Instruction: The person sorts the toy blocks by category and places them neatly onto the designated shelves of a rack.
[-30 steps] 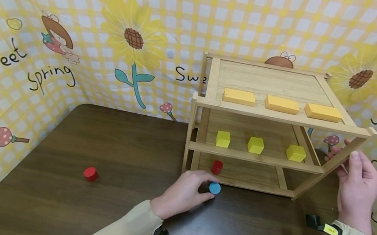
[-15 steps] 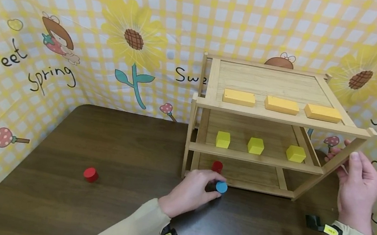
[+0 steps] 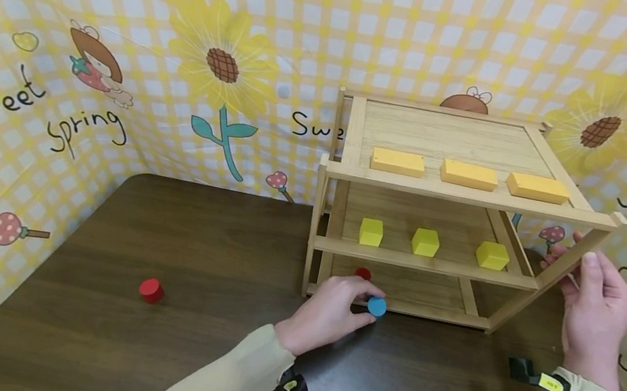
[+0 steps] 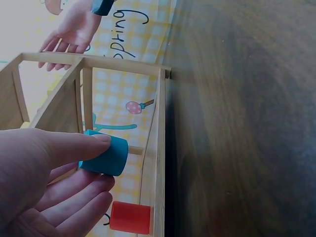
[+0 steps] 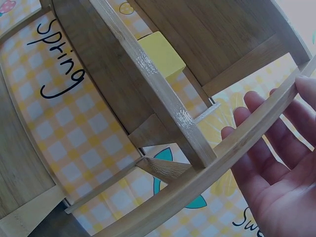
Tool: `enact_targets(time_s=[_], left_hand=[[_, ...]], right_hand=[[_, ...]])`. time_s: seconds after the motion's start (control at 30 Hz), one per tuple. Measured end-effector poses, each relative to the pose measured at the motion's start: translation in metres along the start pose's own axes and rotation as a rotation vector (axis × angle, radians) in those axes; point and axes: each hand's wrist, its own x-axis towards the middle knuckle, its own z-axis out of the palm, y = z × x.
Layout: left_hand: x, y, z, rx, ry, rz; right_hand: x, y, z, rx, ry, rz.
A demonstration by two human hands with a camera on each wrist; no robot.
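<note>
Between thumb and fingers, my left hand [image 3: 326,310] pinches a blue cylinder block [image 3: 376,307] in front of the bottom tier of a wooden rack [image 3: 467,196]. The left wrist view shows the blue block [image 4: 116,157] above the level of the bottom board, the thumb on its near side. A red cylinder block [image 4: 131,217] stands on that bottom tier, partly hidden by the hand in the head view. At the rack's right front post, my right hand [image 3: 597,309] holds on, thumb in front and fingers [image 5: 249,155] behind the post.
Yellow cubes [image 3: 426,243] line the middle tier, and long yellow-orange blocks [image 3: 468,175] lie along the top one. Another red cylinder block [image 3: 151,291] sits on the dark table [image 3: 209,234] to the left. A checked cloth [image 3: 291,28] hangs behind and at both sides.
My left hand has carried the blue cylinder block to the right and slightly toward the rack, covering more of the red block behind it. The right hand stays at the post.
</note>
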Motion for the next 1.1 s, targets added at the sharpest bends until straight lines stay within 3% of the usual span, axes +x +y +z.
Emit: enact_targets(time_s=[0.37, 0.83, 1.1], left_hand=[[0.011, 0.0, 0.004, 0.033, 0.031, 0.007], [0.025, -0.001, 0.007, -0.018, 0.003, -0.016], [0.033, -0.003, 0.012, 0.011, 0.002, -0.02]], right_hand=[[0.001, 0.0, 0.0, -0.01, -0.001, 0.001], [0.001, 0.001, 0.0, 0.006, 0.004, -0.007], [0.001, 0.001, 0.0, 0.0, 0.008, -0.008]])
